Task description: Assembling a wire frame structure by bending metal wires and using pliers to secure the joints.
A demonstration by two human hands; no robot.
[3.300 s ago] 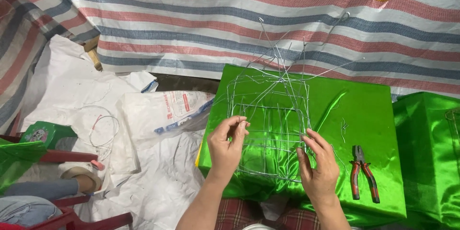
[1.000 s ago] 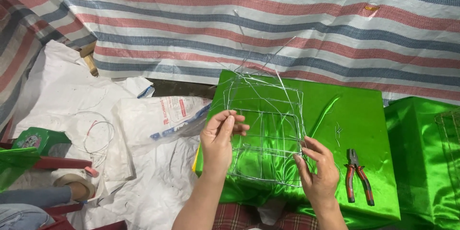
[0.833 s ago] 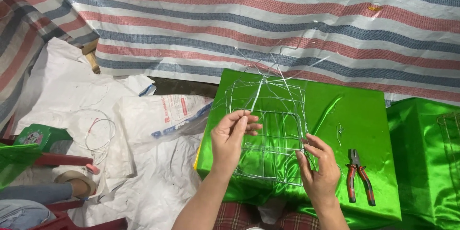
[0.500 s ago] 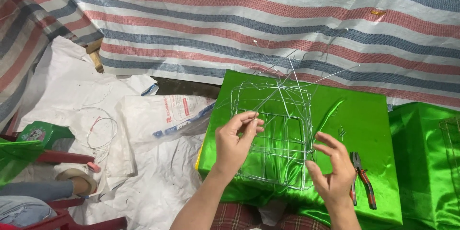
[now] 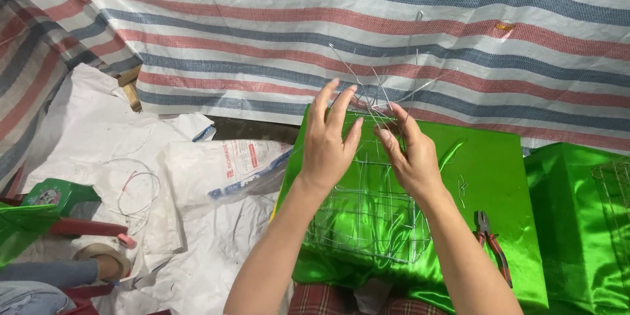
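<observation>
A thin wire grid frame (image 5: 367, 216) lies on a sheet of shiny green foil (image 5: 485, 177), its far edge bristling with loose wire ends (image 5: 380, 88) that splay up and outward. Both hands are raised at that far edge. The left hand (image 5: 328, 141) has its fingers stretched upward and slightly spread, palm turned toward the other hand, fingertips among the loose ends; whether it pinches a strand cannot be told. The right hand (image 5: 410, 154) sits just beside it, fingers bent and gathered near the thumb at the frame's top corner, seemingly nipping a wire there, though the strand itself is too fine to make out. The two hands are nearly touching, and both forearms cross over the near part of the grid.

To the outer side of the right forearm, a pair of pliers (image 5: 491, 246) with red and black handles lies on the green foil, well apart from the hand. Farther that way stands a green foil-covered box (image 5: 577, 210) with another wire grid at its edge.

On the outer side of the left hand, a white plastic sack (image 5: 216, 170) with printing lies crumpled on white sheeting (image 5: 85, 131), and beyond it a loose coil of wire (image 5: 138, 187) rests on that sheeting. Further out still are a small green carton (image 5: 56, 193) and a red chair frame (image 5: 79, 228).

Beyond the fingertips, a tarpaulin (image 5: 328, 26) striped in red, blue and white fills the background.
</observation>
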